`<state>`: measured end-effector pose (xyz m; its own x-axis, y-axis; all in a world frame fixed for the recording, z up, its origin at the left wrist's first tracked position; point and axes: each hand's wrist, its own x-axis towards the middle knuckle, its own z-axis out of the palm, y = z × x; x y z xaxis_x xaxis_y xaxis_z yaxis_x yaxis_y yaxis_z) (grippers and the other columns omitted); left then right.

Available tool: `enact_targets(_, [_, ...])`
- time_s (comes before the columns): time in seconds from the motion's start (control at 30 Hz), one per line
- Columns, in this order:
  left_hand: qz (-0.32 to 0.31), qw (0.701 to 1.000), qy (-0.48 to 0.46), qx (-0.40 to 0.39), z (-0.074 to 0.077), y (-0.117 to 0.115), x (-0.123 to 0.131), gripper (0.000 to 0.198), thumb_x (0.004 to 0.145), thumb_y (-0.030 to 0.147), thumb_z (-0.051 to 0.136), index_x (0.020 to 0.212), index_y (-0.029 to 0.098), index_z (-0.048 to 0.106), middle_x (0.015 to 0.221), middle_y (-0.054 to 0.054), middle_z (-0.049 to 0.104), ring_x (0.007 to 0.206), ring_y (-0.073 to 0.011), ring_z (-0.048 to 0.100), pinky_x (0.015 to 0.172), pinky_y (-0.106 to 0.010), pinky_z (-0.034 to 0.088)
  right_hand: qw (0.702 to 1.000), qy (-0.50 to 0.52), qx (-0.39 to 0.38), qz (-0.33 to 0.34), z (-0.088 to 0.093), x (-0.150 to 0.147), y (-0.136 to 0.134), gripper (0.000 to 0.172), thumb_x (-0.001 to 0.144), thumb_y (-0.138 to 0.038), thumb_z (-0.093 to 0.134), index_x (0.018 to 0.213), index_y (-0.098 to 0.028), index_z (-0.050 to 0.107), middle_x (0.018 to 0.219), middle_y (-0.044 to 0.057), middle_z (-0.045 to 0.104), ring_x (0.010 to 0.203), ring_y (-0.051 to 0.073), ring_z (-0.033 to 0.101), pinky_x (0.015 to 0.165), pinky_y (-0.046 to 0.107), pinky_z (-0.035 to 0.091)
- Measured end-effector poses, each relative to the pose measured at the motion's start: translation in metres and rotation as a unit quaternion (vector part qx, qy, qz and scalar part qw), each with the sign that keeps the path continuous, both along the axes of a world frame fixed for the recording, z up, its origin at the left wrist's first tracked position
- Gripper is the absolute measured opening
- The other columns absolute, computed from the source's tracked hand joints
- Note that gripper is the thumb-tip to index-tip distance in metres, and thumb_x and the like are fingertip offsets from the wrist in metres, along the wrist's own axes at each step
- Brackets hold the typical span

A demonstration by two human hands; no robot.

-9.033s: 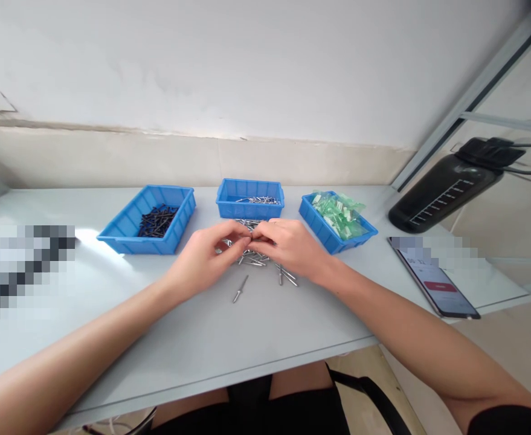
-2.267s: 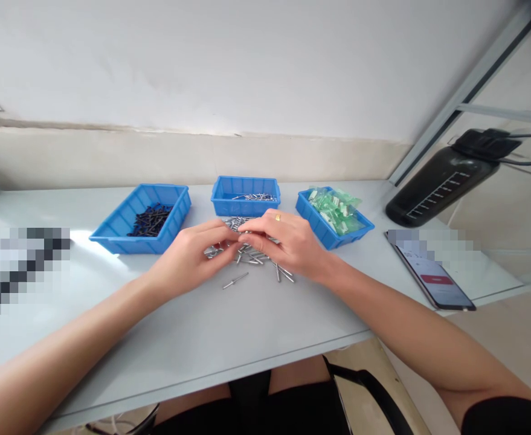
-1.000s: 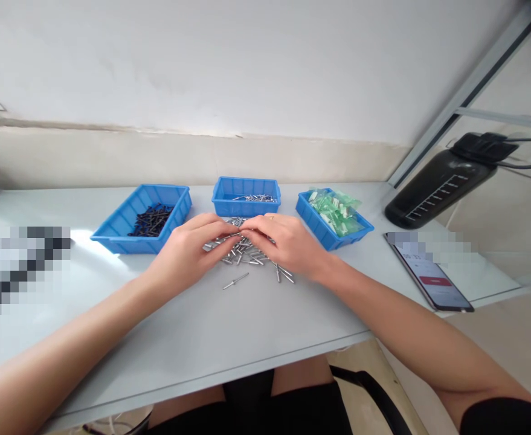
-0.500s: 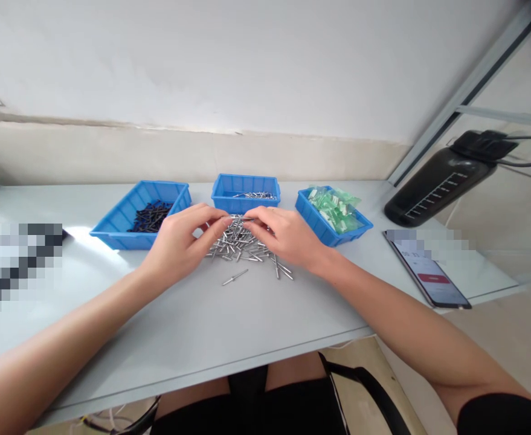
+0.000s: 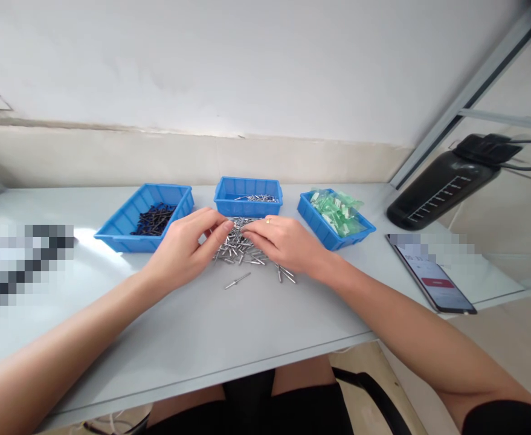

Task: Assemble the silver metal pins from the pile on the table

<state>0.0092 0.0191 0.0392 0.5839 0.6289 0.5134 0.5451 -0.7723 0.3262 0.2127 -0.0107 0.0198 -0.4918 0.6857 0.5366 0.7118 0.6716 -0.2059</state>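
A heap of silver blind rivets (image 5: 237, 246) lies on the table between my hands. My left hand (image 5: 193, 244) is at the heap's left side, thumb and fingertips drawn together; whatever they hold is too small to make out. From the right, my right hand (image 5: 287, 241) reaches over the heap with its fingers closed, a ring on one of them. Its fingertips are among the rivets, and what is in them is hidden. One loose rivet (image 5: 237, 280) lies apart in front of the heap. Behind the heap stands a blue bin (image 5: 247, 208) with some rivets inside.
On the left is a blue bin (image 5: 129, 243) of dark screw-like pieces. A third blue bin (image 5: 318, 228) at the right holds green-and-clear packets (image 5: 337, 211). Further right are a black bottle (image 5: 444, 184) and a phone (image 5: 432, 275). The wall rises behind the table.
My right fingertips have dipped lower into the heap, and the hands are slightly further apart. The whole view has shifted a little; the bins stay put.
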Motion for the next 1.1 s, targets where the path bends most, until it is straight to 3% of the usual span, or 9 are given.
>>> enact_targets(0.2, [-0.045, 0.998, 0.052, 0.013, -0.0032, 0.003, -0.0011, 0.026, 0.095, 0.028, 0.037, 0.079, 0.016, 0.053, 0.073, -0.001, 0.051, 0.065, -0.0123, 0.049, 0.063, -0.026, 0.039, 0.993, 0.109, 0.035, -0.022, 0.0025, 0.0033, -0.0012, 0.026, 0.096, -0.032, 0.039, 0.106, -0.019, 0.06, 0.094, 0.002, 0.068, 0.081, 0.013, 0.06, 0.075, 0.025, 0.044])
enact_targets(0.37, [-0.072, 0.994, 0.08, -0.012, -0.0052, 0.0025, -0.001, 0.027, 0.096, 0.03, 0.035, 0.086, 0.017, 0.056, 0.085, -0.004, 0.056, 0.075, -0.0138, 0.053, 0.071, -0.026, 0.042, 0.993, 0.108, 0.041, 0.035, 0.0041, 0.0005, -0.006, 0.023, 0.096, -0.03, 0.04, 0.106, -0.02, 0.059, 0.1, 0.002, 0.067, 0.084, 0.012, 0.061, 0.077, 0.025, 0.046])
enact_targets(0.53, [-0.066, 0.996, 0.058, -0.02, -0.0056, 0.0026, -0.0013, 0.024, 0.094, 0.032, 0.041, 0.107, 0.019, 0.057, 0.096, -0.004, 0.061, 0.081, -0.0137, 0.057, 0.073, -0.025, 0.045, 0.991, 0.106, 0.047, 0.071, 0.0069, -0.001, -0.009, 0.022, 0.096, -0.027, 0.04, 0.104, -0.018, 0.058, 0.095, 0.002, 0.068, 0.082, 0.011, 0.061, 0.076, 0.024, 0.047])
enact_targets(0.9, [-0.022, 0.999, -0.022, 0.021, -0.0004, -0.0005, 0.0003, 0.016, 0.09, 0.03, 0.048, 0.086, 0.019, 0.059, 0.076, -0.001, 0.061, 0.067, -0.0124, 0.055, 0.065, -0.025, 0.046, 0.991, 0.126, 0.046, -0.012, 0.0053, 0.0009, -0.0059, 0.025, 0.096, -0.031, 0.039, 0.104, -0.019, 0.059, 0.094, 0.002, 0.067, 0.081, 0.012, 0.06, 0.072, 0.025, 0.045])
enact_targets(1.1, [0.018, 0.997, -0.058, 0.039, 0.0007, -0.0021, 0.0001, 0.016, 0.088, 0.032, 0.048, 0.086, 0.021, 0.059, 0.079, -0.003, 0.063, 0.069, -0.0143, 0.057, 0.066, -0.028, 0.047, 0.998, 0.061, 0.004, -0.028, 0.0032, 0.0023, -0.0023, 0.028, 0.097, -0.03, 0.036, 0.1, -0.017, 0.061, 0.088, 0.003, 0.067, 0.079, 0.014, 0.058, 0.073, 0.027, 0.042])
